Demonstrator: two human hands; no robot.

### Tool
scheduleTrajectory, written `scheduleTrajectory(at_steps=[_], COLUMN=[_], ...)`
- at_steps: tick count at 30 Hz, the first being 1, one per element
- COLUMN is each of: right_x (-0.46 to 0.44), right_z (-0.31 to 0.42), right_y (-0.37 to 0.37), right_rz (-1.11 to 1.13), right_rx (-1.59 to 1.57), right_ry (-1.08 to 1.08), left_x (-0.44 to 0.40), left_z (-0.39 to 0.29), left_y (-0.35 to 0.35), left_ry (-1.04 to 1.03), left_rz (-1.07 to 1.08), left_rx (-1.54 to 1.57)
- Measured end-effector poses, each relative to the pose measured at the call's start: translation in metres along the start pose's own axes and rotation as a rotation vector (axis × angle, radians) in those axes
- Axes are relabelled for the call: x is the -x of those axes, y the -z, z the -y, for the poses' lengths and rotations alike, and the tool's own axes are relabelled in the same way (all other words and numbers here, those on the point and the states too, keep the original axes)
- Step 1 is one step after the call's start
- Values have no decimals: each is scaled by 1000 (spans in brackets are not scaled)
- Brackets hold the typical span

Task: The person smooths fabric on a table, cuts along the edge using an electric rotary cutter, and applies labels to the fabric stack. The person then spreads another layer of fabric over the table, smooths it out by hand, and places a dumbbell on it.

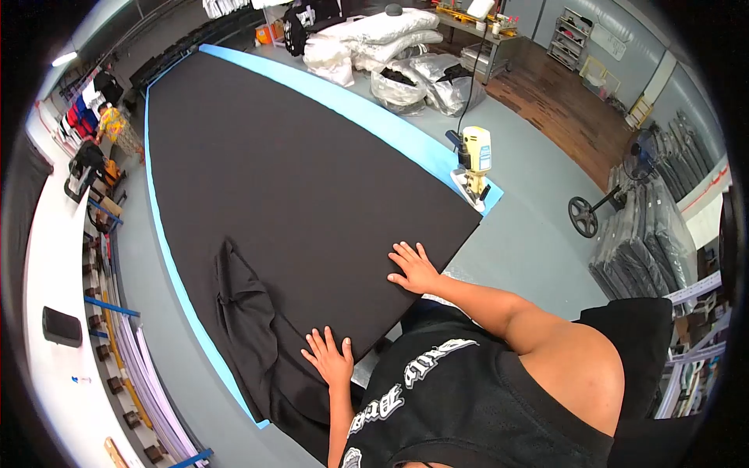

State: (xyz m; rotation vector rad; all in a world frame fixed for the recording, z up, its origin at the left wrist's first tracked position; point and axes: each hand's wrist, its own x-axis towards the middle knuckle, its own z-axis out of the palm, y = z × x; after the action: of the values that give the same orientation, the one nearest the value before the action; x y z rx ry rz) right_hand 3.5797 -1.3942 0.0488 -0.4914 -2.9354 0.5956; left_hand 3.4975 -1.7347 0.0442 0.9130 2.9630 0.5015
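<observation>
Black fabric (304, 156) lies spread in a long sheet over light blue paper (328, 86), which shows along both sides. My left hand (330, 360) rests flat on the fabric near its close edge, fingers spread. Just left of it, a loose part of the cloth is bunched into folds (250, 312). Farther right, my right hand (415, 269) also presses flat on the fabric, fingers apart, close to the edge at my body. Neither hand holds anything. A yellow and white cloth cutting machine (474, 160) stands upright at the right corner of the layers, apart from my hands.
A cable (470, 86) rises from the cutter. Bagged white bundles (374, 47) and plastic sacks (425, 82) sit beyond the table. Wrapped dark stacks (644, 242) stand right. Fabric rolls (156, 390) lie on a left rack. Another person (118, 129) stands far left.
</observation>
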Motion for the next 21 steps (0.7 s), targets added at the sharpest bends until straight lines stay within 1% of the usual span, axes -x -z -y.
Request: scheduleTrajectory(at_steps=[4,8,9,12,13,14,16,17,18,20,21], right_x=[1,0,3,21,31,39,61,71,82,93,97], right_z=[-4,-4,-10,-32,-44,-62,-96,-113,-128,-156,-169], right_y=[-4,17,20,52,61,66,72,75,80,94,101], right_rz=[-14,94,37,8,-33,-64,-87,-153,-147,-111,-109], right_rx=[-22,-64,-70,-199,-239,-256,-287,-266,-304,-386,-373], right_ry=[-2,-30,4,-25,-36,-37,-21,12,20,61,98], left_x=[2,1,-1,-22,-32,-49,-70,-77,-84,-92,-90], left_z=[-3,-3,-4,-42,-59,-87,-172,-214,-253,-336,-377], left_y=[-3,-2,1,35,41,58,103,128,155,202,228], left_ry=[-6,13,27,147,65,-113,0,-259,-516,-920,-1019], left_rz=[-14,22,52,178,63,-71,43,31,-1,64,123], left_rx=[8,6,19,68,169,415,1059,1154,1228,1544,1678])
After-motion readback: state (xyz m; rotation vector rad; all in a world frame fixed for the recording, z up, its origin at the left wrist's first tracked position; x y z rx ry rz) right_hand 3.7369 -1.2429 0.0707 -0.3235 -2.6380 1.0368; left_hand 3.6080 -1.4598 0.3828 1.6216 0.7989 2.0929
